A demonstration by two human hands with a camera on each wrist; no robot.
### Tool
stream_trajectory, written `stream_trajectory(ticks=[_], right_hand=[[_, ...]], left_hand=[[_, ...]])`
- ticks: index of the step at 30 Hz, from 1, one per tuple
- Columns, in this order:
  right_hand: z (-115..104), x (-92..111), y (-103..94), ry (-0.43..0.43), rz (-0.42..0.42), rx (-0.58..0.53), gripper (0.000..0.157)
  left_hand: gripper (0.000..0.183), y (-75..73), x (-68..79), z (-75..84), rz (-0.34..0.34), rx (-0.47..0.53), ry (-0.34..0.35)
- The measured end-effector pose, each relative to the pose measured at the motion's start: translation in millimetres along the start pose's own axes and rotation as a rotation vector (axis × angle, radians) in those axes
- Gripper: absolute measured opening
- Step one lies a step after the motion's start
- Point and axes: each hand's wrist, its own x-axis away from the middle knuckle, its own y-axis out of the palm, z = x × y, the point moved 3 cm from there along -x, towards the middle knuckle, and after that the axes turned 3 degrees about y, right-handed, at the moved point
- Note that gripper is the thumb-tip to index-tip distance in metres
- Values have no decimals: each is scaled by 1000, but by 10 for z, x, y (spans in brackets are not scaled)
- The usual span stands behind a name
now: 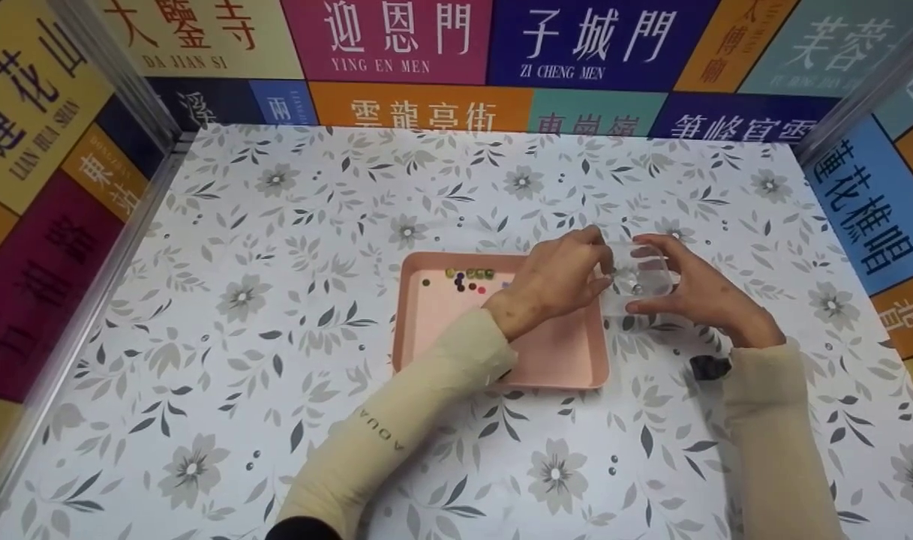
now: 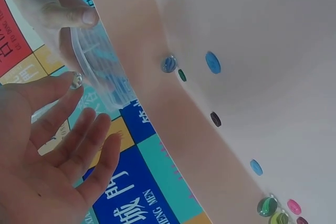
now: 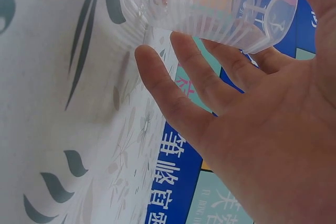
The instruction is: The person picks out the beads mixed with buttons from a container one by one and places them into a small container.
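Note:
My left hand [image 1: 557,274] reaches over the right side of a pink tray [image 1: 401,330]. Between thumb and fingertip it pinches a clear marble [image 2: 76,81], while its other fingers are spread in the left wrist view. Just beyond the tray's right edge, my right hand [image 1: 696,285] holds a clear plastic box [image 1: 655,276] with thumb and fingers on opposite sides. Ribbed walls show on the box in the right wrist view, with small round pieces visible through them. Inside the tray lie green marbles [image 1: 480,274], a blue-swirled marble [image 2: 168,63] and flat coloured pieces [image 2: 213,62].
A white tablecloth [image 1: 276,420] with grey flowers and leaves covers the table. Colourful panels [image 1: 396,67] with Chinese lettering stand along the back and both sides. A small black object [image 1: 710,367] shows beside the right wrist.

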Motion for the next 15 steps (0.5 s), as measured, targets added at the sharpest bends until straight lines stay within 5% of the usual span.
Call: stream_trajectory(ticks=[15], right_hand=[[-30, 18, -10, 12, -7, -9, 105]], left_hand=[[24, 15, -76, 38, 19, 0, -35]])
